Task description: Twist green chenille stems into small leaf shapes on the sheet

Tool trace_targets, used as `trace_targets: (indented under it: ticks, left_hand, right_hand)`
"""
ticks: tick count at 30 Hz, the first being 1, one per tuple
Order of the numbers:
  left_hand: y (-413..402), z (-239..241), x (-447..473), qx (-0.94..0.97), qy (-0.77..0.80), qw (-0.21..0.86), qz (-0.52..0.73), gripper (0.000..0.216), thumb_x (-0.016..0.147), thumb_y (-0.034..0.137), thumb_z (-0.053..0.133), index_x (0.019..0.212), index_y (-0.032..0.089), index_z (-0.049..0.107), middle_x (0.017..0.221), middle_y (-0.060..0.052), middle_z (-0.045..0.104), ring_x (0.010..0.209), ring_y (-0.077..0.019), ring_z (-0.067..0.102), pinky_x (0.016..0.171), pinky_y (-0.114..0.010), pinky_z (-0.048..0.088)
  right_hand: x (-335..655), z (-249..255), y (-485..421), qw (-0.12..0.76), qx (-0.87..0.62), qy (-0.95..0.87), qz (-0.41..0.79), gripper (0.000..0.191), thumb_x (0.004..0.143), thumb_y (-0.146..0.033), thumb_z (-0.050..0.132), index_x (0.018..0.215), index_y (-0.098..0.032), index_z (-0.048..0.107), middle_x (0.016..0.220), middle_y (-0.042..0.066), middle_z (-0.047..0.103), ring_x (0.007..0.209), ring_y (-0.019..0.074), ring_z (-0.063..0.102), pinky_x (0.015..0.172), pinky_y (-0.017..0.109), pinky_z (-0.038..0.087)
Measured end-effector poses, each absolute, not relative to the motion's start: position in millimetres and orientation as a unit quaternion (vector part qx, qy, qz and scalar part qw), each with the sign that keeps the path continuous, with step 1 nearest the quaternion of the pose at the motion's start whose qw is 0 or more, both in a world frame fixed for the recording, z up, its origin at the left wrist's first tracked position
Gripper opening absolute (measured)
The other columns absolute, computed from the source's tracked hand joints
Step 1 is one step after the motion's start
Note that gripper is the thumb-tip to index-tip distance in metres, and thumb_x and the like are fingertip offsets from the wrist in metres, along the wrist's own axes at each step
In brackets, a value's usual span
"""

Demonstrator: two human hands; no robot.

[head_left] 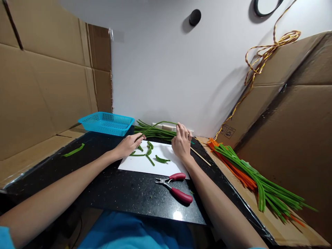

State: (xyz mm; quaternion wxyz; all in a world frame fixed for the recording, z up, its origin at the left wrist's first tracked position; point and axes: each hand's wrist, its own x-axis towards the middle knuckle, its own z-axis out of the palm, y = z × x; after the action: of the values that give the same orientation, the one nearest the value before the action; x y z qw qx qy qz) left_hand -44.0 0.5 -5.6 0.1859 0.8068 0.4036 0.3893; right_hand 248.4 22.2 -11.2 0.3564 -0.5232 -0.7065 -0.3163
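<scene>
A long dark green pipe cleaner [160,122] arches between my two hands above a white sheet of paper [158,167]. My left hand [129,146] pinches its left end over the sheet's left side. At the sheet's right edge, my right hand [182,141] has its fingers closed on the other end. Bent green pieces [149,148] lie on the paper, some joined into a branching shape. One separate leaf-shaped piece [162,159] rests near the middle. Cutting pliers [178,188] with red handles lie with handles apart, just in front of the sheet.
Behind the paper lies a bundle of dark green pipe cleaners [155,132]. A blue perforated basket [107,123] stands at back left, with a bright green piece [74,150] nearer. A thin wooden stick [201,156] and bright green and orange bundles [249,173] are at right. Cardboard walls flank the table.
</scene>
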Motion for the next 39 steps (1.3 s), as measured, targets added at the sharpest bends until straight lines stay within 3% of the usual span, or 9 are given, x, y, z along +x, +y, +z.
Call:
trace_targets:
  ticks: [2, 6, 11, 16, 23, 27, 31, 35, 39]
  left_hand:
    - [3, -6, -42, 0.788, 0.389, 0.223, 0.422, 0.031, 0.102, 0.044, 0.053, 0.114, 0.018, 0.066, 0.070, 0.002, 0.055, 0.061, -0.0129, 0.048, 0.057, -0.025, 0.034]
    - [6, -1, -42, 0.690, 0.377, 0.409, 0.463, 0.034, 0.101, 0.048, 0.055, 0.108, 0.015, 0.063, 0.060, 0.006, 0.043, 0.047, -0.0083, 0.035, 0.044, -0.020, 0.026]
    - [0, 13, -46, 0.622, 0.387, 0.488, 0.475, 0.030, 0.094, 0.045, 0.070, 0.101, 0.016, 0.063, 0.068, 0.002, 0.052, 0.047, -0.0058, 0.038, 0.039, -0.016, 0.023]
    - [-7, 17, -41, 0.543, 0.382, 0.568, 0.486, 0.034, 0.105, 0.047, 0.051, 0.108, 0.016, 0.064, 0.078, -0.005, 0.060, 0.050, -0.0087, 0.047, 0.039, -0.020, 0.031]
    - [-9, 16, -42, 0.602, 0.361, 0.555, 0.447, 0.025, 0.098, 0.040, 0.068, 0.098, 0.016, 0.066, 0.072, -0.001, 0.055, 0.047, -0.0051, 0.039, 0.040, -0.019, 0.024]
    - [-10, 12, -40, 0.630, 0.344, 0.555, 0.420, 0.024, 0.094, 0.038, 0.074, 0.094, 0.017, 0.064, 0.072, -0.001, 0.058, 0.048, -0.0059, 0.044, 0.039, -0.020, 0.026]
    - [-7, 5, -36, 0.635, 0.330, 0.551, 0.428, 0.027, 0.093, 0.040, 0.076, 0.097, 0.017, 0.064, 0.076, -0.003, 0.063, 0.047, -0.0061, 0.046, 0.038, -0.021, 0.026]
    - [-6, 2, -34, 0.627, 0.329, 0.557, 0.433, 0.030, 0.092, 0.041, 0.077, 0.102, 0.016, 0.064, 0.076, -0.003, 0.064, 0.045, -0.0053, 0.044, 0.038, -0.022, 0.025]
    - [-8, 2, -35, 0.625, 0.325, 0.558, 0.438, 0.037, 0.094, 0.040, 0.075, 0.119, 0.017, 0.062, 0.077, -0.002, 0.064, 0.045, -0.0058, 0.046, 0.039, -0.021, 0.026]
  right_hand:
    - [248, -12, 23, 0.356, -0.532, -0.703, -0.310, 0.065, 0.094, -0.014, 0.042, 0.159, -0.011, 0.043, 0.162, 0.016, 0.048, 0.150, 0.0298, 0.038, 0.125, 0.050, 0.019]
    - [250, -14, 27, 0.400, -0.551, -0.678, -0.277, 0.068, 0.091, -0.015, 0.044, 0.159, -0.012, 0.041, 0.162, 0.017, 0.047, 0.148, 0.0321, 0.039, 0.121, 0.052, 0.024]
    - [254, -16, 31, 0.419, -0.531, -0.688, -0.264, 0.071, 0.089, -0.014, 0.046, 0.160, -0.014, 0.039, 0.160, 0.018, 0.048, 0.145, 0.0352, 0.042, 0.119, 0.056, 0.026]
    - [250, -16, 28, 0.398, -0.507, -0.714, -0.275, 0.071, 0.092, -0.013, 0.043, 0.163, -0.016, 0.036, 0.161, 0.017, 0.048, 0.147, 0.0354, 0.041, 0.120, 0.057, 0.024]
    - [246, -17, 27, 0.356, -0.479, -0.758, -0.264, 0.071, 0.091, -0.010, 0.044, 0.162, -0.015, 0.038, 0.164, 0.017, 0.045, 0.150, 0.0340, 0.040, 0.122, 0.057, 0.024]
    - [246, -17, 31, 0.386, -0.471, -0.762, -0.223, 0.067, 0.089, -0.010, 0.047, 0.155, -0.015, 0.048, 0.161, 0.017, 0.049, 0.146, 0.0336, 0.046, 0.118, 0.055, 0.035]
    - [245, -10, 28, 0.439, -0.449, -0.757, -0.182, 0.064, 0.090, -0.010, 0.048, 0.153, -0.020, 0.052, 0.156, 0.015, 0.054, 0.142, 0.0319, 0.051, 0.116, 0.053, 0.043]
    - [237, -3, 19, 0.400, -0.401, -0.811, -0.149, 0.069, 0.091, -0.009, 0.048, 0.157, -0.027, 0.050, 0.158, 0.009, 0.054, 0.145, 0.0291, 0.050, 0.118, 0.052, 0.044]
    - [222, 4, 7, 0.352, -0.353, -0.853, -0.155, 0.075, 0.093, -0.008, 0.047, 0.163, -0.032, 0.041, 0.166, 0.005, 0.044, 0.149, 0.0280, 0.047, 0.119, 0.052, 0.045]
